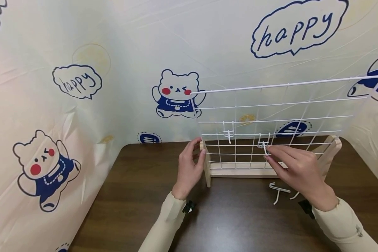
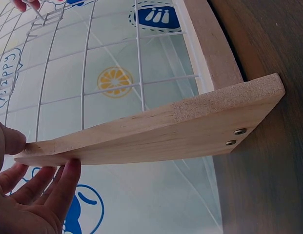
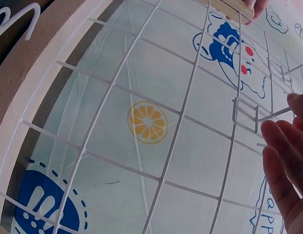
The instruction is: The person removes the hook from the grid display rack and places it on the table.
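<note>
Two-handed grip: on the standing wire grid (image 1: 283, 103), my left hand (image 1: 190, 168) clamped its wooden end support (image 2: 141, 141); my right hand (image 1: 297, 169) pinched a white hook (image 1: 264, 147) low on the grid. Seating it well, I judged, meant bracing the support and keeping the hook level.

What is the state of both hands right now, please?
Left hand: closed, holding the wooden side piece near its upper end.
Right hand: closed, pinching a white hook at the wire grid.
</note>
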The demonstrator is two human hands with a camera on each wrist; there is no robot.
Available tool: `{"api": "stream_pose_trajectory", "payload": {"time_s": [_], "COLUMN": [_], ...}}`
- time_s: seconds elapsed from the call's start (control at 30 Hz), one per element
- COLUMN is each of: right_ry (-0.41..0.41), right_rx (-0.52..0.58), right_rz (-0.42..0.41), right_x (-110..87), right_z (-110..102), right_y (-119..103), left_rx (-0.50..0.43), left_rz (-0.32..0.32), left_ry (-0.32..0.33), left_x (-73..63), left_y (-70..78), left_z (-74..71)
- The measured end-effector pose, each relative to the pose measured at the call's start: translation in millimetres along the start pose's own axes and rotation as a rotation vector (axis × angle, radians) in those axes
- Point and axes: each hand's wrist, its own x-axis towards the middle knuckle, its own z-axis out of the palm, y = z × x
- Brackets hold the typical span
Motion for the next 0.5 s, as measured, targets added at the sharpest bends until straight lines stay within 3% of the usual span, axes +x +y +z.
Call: {"api": "stream_pose_trajectory", "payload": {"time_s": [0.5], "right_ry": [0.000], "right_rx": [0.018], "right_rz": [-0.001], "right_x": [3.0], "right_z": [4.5], "right_y": [2.6], "left_rx": [0.009], "left_rz": [0.006], "left_ry": [0.002], "left_x": [1.4], "left_y": [0.7], "left_z": [-0.4]}}
